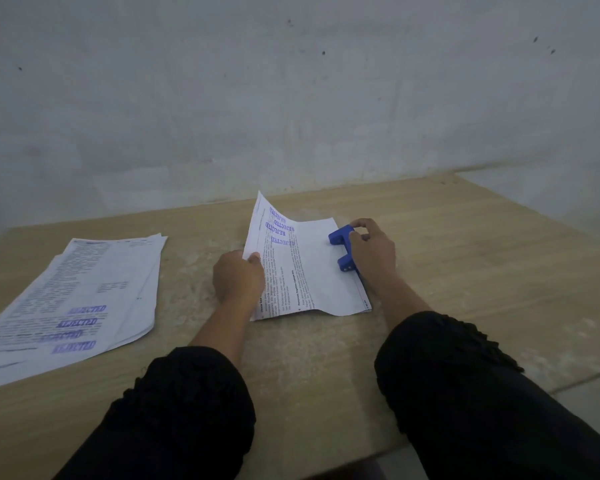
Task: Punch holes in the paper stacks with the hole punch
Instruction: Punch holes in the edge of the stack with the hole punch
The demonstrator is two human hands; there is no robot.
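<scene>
On the table (430,237), right hand (371,251) clasping hole punch (342,247), left hand (238,277) pinching paper stack (309,265)

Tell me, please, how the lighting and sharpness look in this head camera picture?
Head view: dim, flat light, no glare; wide-angle bending curves the table edge; print on the held paper stack reads sharper than the blurred stamps on the loose stack; sleeves are near-black.

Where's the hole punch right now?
The blue hole punch sits right of centre on the table, on the right edge of the paper stack, under the right hand.
</scene>
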